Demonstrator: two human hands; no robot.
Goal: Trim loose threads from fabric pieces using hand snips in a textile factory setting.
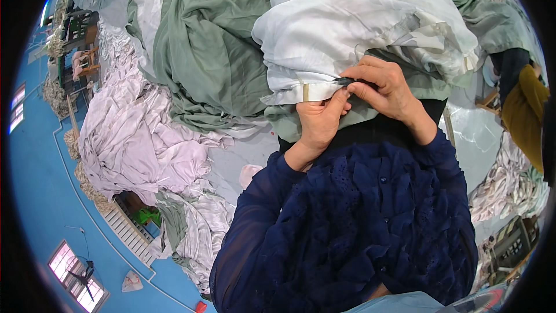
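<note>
A bundle of white and pale green cloth (353, 29) lies bunched in front of me. My left hand (319, 122) pinches its lower hem from below, thumb and fingers closed on the edge. My right hand (385, 90) grips the same hem just to the right, fingers curled over a small dark piece (346, 81) at the cloth's edge. The two hands touch each other. Dark blue lacy sleeves (359, 220) cover both forearms.
A large sage green sheet (202, 46) lies heaped at the upper left. Piles of pale lilac cloth (133, 139) spread to the left and more light cloth (509, 185) to the right. A person in a mustard garment (524, 110) is at the right edge.
</note>
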